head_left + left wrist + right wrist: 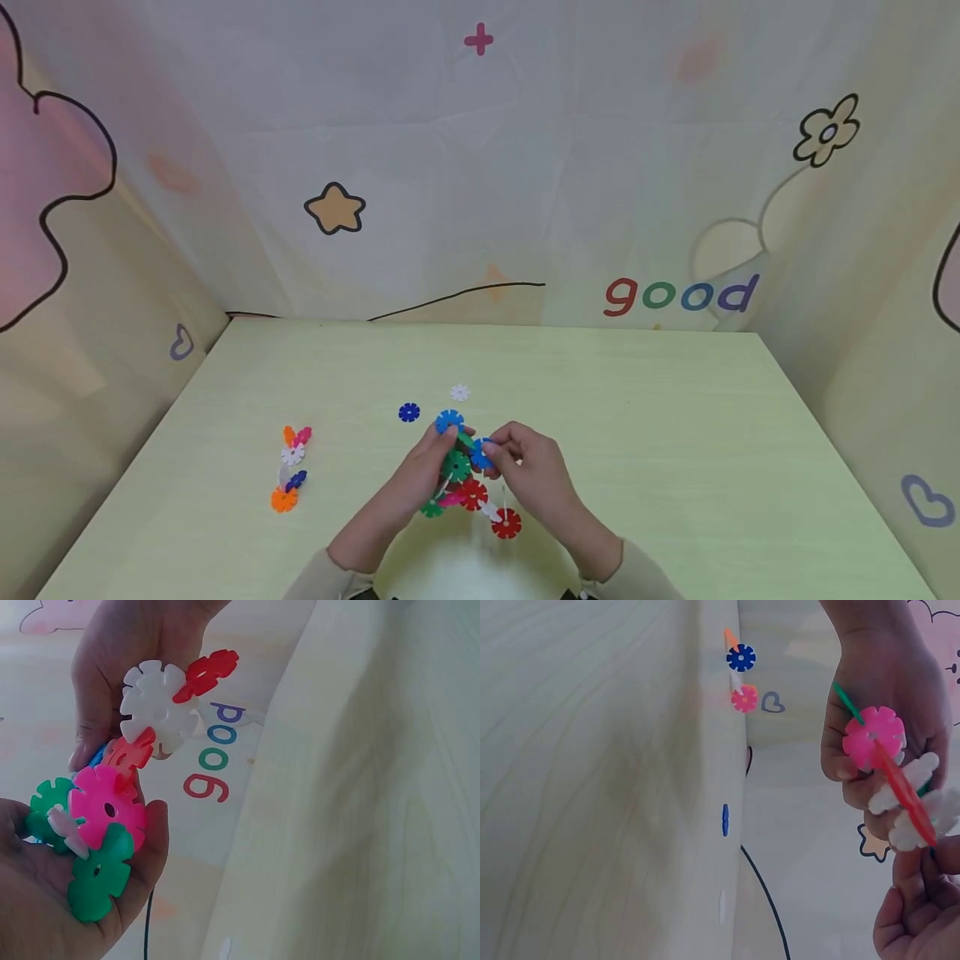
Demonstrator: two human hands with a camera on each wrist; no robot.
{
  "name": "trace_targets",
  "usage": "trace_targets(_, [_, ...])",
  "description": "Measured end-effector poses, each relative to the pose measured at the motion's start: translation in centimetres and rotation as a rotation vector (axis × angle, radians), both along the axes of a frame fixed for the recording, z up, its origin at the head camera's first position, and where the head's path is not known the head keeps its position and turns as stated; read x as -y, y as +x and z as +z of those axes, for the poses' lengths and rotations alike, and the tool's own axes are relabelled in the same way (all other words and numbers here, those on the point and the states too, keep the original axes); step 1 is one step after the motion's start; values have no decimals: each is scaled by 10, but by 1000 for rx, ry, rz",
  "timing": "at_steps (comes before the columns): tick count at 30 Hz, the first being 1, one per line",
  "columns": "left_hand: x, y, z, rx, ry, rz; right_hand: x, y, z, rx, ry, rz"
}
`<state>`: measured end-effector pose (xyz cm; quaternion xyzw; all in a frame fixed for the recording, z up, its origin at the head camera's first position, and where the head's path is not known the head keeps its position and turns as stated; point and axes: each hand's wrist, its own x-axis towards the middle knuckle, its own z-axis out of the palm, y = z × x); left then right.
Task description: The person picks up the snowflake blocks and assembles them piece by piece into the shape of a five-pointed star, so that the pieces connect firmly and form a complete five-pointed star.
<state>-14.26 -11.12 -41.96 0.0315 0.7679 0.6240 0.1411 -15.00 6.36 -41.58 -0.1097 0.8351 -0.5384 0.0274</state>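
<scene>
Their left hand (418, 472) is gripping joined snowflake discs (472, 494); the right hand (536, 468) is pinching a blue disc (478, 455), probably needing a straight, gentle push.

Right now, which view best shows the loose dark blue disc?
The head view, where the loose dark blue disc shows its notched face. The right wrist view catches it edge-on; the left wrist view misses it.
</scene>
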Motion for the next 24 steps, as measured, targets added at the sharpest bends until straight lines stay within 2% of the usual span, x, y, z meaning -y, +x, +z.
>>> trace_targets(7, [-2,-1,-1,-6,48,-20,5,3,3,-6,-24,-50])
trace_targets(15, [-3,-2,-4,10,28,-9,8,2,1,-20,-27,-54])
trace_targets(24, [-6,-4,-4,-9,22,-6,11,-2,-2,-33,-14,-78])
